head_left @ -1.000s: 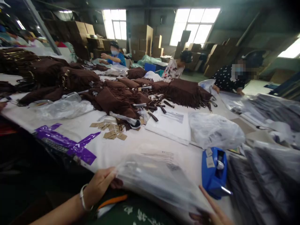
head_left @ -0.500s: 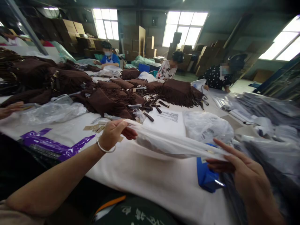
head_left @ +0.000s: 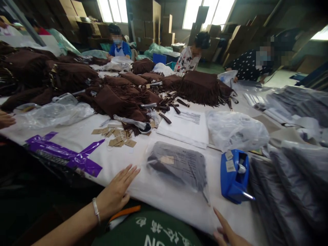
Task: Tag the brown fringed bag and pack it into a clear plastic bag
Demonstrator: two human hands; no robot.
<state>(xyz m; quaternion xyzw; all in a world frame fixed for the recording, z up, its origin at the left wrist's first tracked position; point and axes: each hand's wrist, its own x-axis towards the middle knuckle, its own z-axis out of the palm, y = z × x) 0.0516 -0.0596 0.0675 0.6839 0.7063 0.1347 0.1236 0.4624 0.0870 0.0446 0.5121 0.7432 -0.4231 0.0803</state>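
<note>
A clear plastic bag (head_left: 176, 167) holding a folded grey garment lies flat on the white table (head_left: 164, 201) in front of me. My left hand (head_left: 116, 191) rests open on the table's near edge, fingers spread, just left of the bag. Only the fingers of my right hand (head_left: 225, 232) show at the bottom edge, below the bag's right corner, open and holding nothing. A blue tape dispenser (head_left: 234, 176) stands to the right of the bag.
Brown fringed garments (head_left: 115, 102) pile across the far table. Paper tags (head_left: 116, 136), white sheets (head_left: 186, 128), a crumpled plastic bag (head_left: 235, 131), purple tape strips (head_left: 64, 153) and stacked bagged grey garments (head_left: 294, 184) surround the spot. Three people work at the far side. Another hand (head_left: 5, 119) shows at left.
The bagged garment, held up between both hands half a second ago, now lies flat on the table. Both hands have let go and drawn back toward the near edge.
</note>
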